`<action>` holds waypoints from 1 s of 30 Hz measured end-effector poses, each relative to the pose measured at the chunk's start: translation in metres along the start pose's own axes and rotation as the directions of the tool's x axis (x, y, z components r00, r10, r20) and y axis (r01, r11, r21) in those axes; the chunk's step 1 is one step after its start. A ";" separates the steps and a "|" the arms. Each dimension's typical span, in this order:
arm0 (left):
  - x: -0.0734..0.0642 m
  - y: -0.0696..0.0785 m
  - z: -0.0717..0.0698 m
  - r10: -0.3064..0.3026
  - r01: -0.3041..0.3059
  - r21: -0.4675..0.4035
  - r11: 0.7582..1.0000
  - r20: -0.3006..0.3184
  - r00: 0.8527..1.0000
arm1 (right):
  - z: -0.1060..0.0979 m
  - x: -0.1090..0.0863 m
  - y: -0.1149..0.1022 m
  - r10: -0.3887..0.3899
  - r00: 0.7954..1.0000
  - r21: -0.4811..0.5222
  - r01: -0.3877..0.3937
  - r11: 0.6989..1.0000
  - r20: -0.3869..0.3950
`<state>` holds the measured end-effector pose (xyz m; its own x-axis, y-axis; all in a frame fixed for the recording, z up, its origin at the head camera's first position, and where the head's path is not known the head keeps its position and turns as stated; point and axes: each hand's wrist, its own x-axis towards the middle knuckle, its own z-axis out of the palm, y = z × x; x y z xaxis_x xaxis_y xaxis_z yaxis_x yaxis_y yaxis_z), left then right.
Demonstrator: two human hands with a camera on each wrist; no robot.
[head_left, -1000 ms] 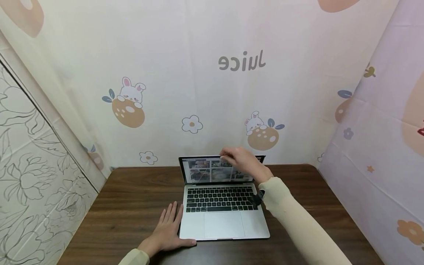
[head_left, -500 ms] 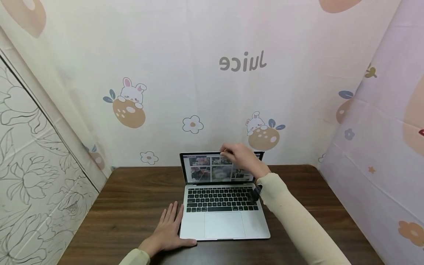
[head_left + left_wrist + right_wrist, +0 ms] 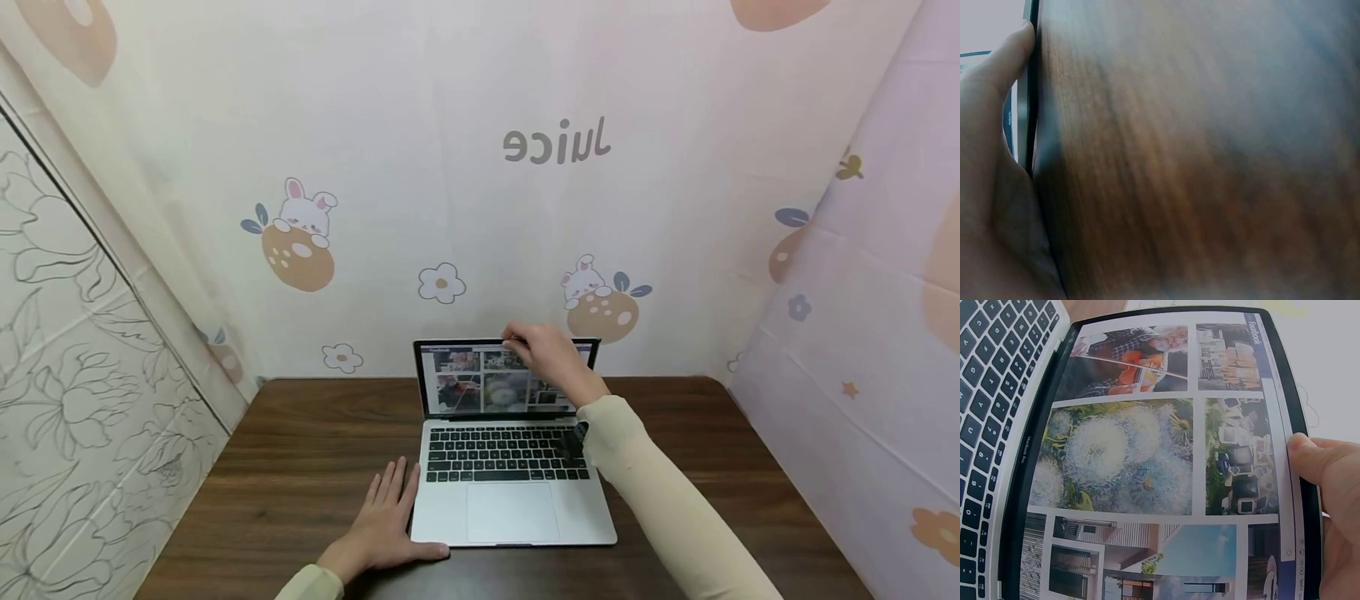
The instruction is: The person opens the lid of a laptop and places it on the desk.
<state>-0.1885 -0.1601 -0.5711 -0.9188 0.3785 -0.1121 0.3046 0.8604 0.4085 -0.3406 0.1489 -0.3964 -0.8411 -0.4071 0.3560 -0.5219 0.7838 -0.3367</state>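
A silver laptop [image 3: 512, 512] stands unfolded on the wooden table, its screen [image 3: 487, 392] lit with a page of several pictures. My right hand [image 3: 551, 354] pinches the top edge of that screen; in the right wrist view the thumb [image 3: 1304, 450] lies on the front bezel and the other fingers are behind the lid. Flat on the table, my left hand [image 3: 382, 521] rests against the laptop's front left corner with its fingers straight. Its thumb [image 3: 1013, 53] lies along the laptop's front edge in the left wrist view.
The dark wooden table [image 3: 300, 467] extends on both sides of the laptop. Behind it hangs a pale printed curtain [image 3: 480, 208], close to the lid. More cloth [image 3: 862, 350] borders the right side, and a flower-line panel [image 3: 82, 392] the left.
The screen has tilted further back, its top edge rising in view, with my right hand moving along with it. My left hand has stayed in place at the corner.
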 end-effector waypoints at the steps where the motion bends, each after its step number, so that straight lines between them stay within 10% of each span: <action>1: 0.000 0.000 0.000 -0.001 0.001 0.002 1.000 0.000 1.000 | 0.001 0.000 0.000 0.006 1.000 -0.004 -0.007 1.000 -0.006; 30: 0.002 0.002 0.002 -0.018 0.018 0.007 1.000 0.014 1.000 | 0.009 0.013 0.012 0.049 0.999 0.033 -0.048 0.998 -0.023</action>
<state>-0.1893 -0.1573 -0.5726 -0.9204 0.3679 -0.1319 0.2902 0.8694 0.3998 -0.3594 0.1487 -0.4035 -0.8623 -0.3575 0.3587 -0.4850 0.7868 -0.3817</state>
